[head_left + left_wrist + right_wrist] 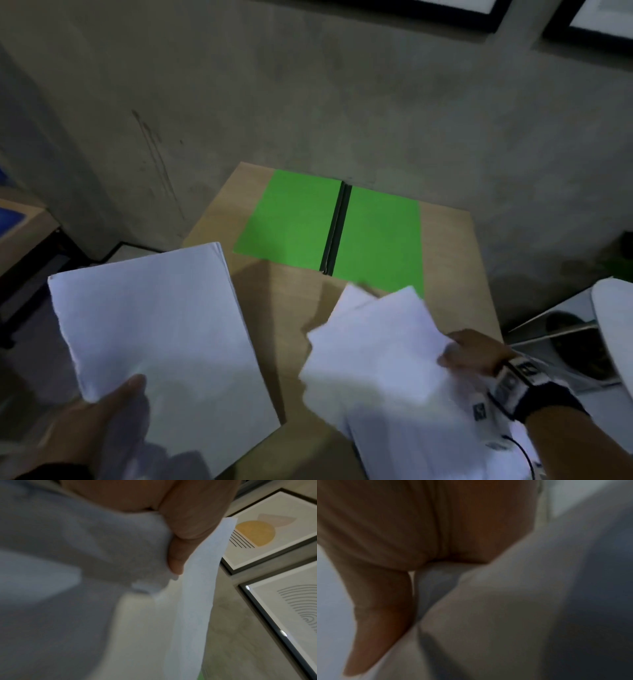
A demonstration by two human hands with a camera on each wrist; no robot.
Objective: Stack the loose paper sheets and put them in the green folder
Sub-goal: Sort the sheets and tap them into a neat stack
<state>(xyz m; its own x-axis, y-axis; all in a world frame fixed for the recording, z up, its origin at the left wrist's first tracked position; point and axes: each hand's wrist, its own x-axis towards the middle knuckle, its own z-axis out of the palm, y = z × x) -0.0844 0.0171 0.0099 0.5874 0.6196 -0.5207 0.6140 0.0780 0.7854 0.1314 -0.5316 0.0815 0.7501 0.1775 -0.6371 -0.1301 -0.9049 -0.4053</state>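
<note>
The green folder [329,228] lies spread wide, black spine up the middle, at the far side of a small wooden table [448,260]. My left hand [113,404] holds a squared stack of white sheets [161,325] above the table's left edge, thumb on top. In the left wrist view the thumb [185,536] pinches those sheets [197,588]. My right hand [472,353] grips a loose, fanned bundle of white sheets [376,359] near the table's front right, just short of the folder. The right wrist view is blurred: thumb [382,608] pressed against paper [488,608].
A grey concrete wall stands behind the table, with framed pictures [267,534] hanging on it. A second desk [24,226] sits at the far left. White and glossy objects [582,342] lie to the right of the table.
</note>
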